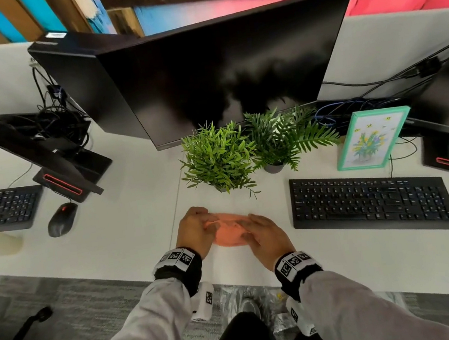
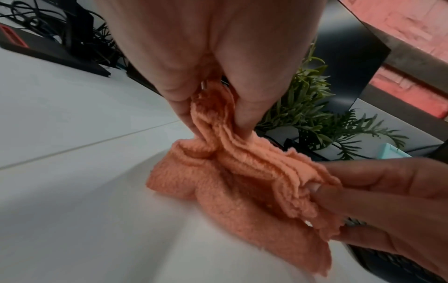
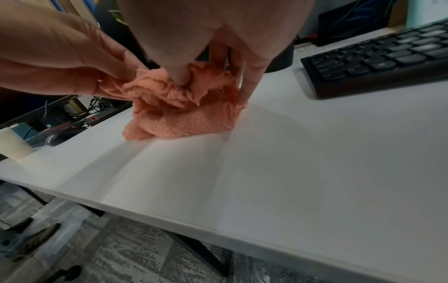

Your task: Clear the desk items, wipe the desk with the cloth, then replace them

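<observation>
Bunched, ridged orange cloth (image 2: 232, 183)

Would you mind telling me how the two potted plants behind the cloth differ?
The left plant has narrow, pointed leaves and stands nearer the desk edge; the right plant has feathery fern-like fronds and sits farther back, by the monitor. The right one's grey pot shows; the left one's is mostly hidden. Both are green and upright.

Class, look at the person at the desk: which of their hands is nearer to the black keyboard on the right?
Right. The right hand is on the cloth, beside the keyboard; the left hand is farther away.
</observation>
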